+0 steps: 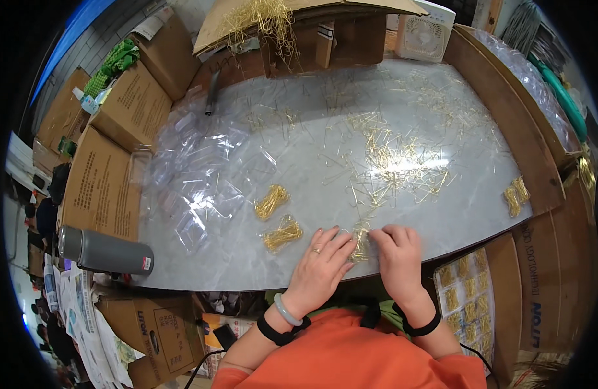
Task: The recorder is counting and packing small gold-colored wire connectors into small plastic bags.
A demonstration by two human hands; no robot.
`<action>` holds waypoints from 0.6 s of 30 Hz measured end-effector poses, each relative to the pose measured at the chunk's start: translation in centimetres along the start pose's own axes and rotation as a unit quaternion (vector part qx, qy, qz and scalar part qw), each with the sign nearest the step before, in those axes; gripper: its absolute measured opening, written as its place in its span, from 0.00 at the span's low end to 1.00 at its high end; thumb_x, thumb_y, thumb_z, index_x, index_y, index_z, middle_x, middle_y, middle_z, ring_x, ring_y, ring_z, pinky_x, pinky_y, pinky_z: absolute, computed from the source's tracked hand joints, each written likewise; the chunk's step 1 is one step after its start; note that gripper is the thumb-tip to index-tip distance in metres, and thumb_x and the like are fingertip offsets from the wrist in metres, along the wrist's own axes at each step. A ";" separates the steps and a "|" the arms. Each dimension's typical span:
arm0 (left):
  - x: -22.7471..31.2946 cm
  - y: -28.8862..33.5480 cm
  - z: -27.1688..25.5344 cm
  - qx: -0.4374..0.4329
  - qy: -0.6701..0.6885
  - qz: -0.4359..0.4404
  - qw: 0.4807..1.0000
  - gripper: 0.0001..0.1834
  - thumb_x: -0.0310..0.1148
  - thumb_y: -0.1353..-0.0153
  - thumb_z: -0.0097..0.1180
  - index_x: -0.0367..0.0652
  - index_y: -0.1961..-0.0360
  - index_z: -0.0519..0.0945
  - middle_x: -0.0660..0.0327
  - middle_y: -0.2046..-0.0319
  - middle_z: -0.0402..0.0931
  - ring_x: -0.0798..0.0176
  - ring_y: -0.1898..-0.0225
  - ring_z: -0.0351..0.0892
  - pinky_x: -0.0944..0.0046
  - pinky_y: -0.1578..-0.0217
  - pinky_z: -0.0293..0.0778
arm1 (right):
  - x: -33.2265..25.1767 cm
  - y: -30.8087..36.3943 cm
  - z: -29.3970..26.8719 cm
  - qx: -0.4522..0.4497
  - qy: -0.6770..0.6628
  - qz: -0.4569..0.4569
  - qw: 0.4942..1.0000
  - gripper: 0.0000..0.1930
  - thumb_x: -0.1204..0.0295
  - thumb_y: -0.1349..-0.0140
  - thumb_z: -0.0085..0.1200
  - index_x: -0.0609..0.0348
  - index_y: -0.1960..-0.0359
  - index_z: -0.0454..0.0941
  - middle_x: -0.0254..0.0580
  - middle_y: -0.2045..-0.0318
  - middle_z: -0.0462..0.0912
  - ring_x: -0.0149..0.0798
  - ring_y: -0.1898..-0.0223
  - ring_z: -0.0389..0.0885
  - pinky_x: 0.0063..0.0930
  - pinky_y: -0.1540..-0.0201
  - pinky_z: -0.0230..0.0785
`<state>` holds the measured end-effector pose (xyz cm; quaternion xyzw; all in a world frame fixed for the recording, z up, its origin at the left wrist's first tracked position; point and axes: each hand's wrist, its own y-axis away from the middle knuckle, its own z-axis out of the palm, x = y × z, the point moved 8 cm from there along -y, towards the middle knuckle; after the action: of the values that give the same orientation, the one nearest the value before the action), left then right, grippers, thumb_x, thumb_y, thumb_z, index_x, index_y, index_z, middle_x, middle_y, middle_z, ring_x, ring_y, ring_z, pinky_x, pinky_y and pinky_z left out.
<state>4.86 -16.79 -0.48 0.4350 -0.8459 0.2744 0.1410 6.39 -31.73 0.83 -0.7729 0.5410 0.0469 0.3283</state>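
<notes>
At the table's front edge, a bunch of gold wire hooks [360,244] lies between my two hands, with something clear around it. My left hand [323,262] steadies the bunch from its left side, fingers bent against it. My right hand [397,253] is closed at the opposite side, fingertips pinched together by the upper end of the hooks. What exactly sits in that pinch is partly hidden. Left of my hands lie two neat gold bundles [282,234], seemingly in clear plastic. A loose pile of gold hooks [402,162] spreads beyond my hands.
Clear plastic boxes [205,155] heap up on the left, near a grey bottle [107,251] at the edge. Cardboard boxes [98,181] wall that side. A white fan [423,37] stands at the back. More gold bundles [516,196] lie far right.
</notes>
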 end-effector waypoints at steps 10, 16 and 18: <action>0.4 -0.5 0.3 -0.013 -0.072 0.000 0.997 0.29 0.31 0.35 0.62 0.36 0.34 0.72 0.48 0.34 0.65 0.38 0.30 0.61 0.43 0.30 0.62 | -1.1 -3.3 1.4 -0.049 0.028 -0.077 0.995 0.21 0.80 0.44 0.57 0.56 0.46 0.80 0.44 0.56 0.80 0.51 0.52 0.77 0.42 0.48 0.70; 0.5 -0.3 0.3 0.014 -0.061 -0.024 0.998 0.27 0.31 0.35 0.61 0.36 0.35 0.73 0.49 0.37 0.67 0.40 0.31 0.63 0.43 0.30 0.63 | 0.2 -3.5 1.2 -0.060 0.021 0.000 0.998 0.20 0.79 0.42 0.58 0.52 0.46 0.80 0.44 0.52 0.80 0.50 0.50 0.76 0.44 0.46 0.69; 0.5 -0.3 0.2 0.020 -0.069 -0.024 0.997 0.27 0.31 0.35 0.61 0.36 0.36 0.74 0.49 0.37 0.67 0.40 0.32 0.63 0.43 0.31 0.63 | -0.2 -3.8 1.2 -0.055 0.040 -0.041 0.997 0.20 0.78 0.41 0.58 0.52 0.46 0.81 0.45 0.50 0.80 0.50 0.49 0.76 0.44 0.45 0.68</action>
<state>4.78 -17.40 -0.30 0.4761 -0.8371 0.2573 0.0800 9.96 -30.18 1.74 -0.8123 0.5185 0.0322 0.2650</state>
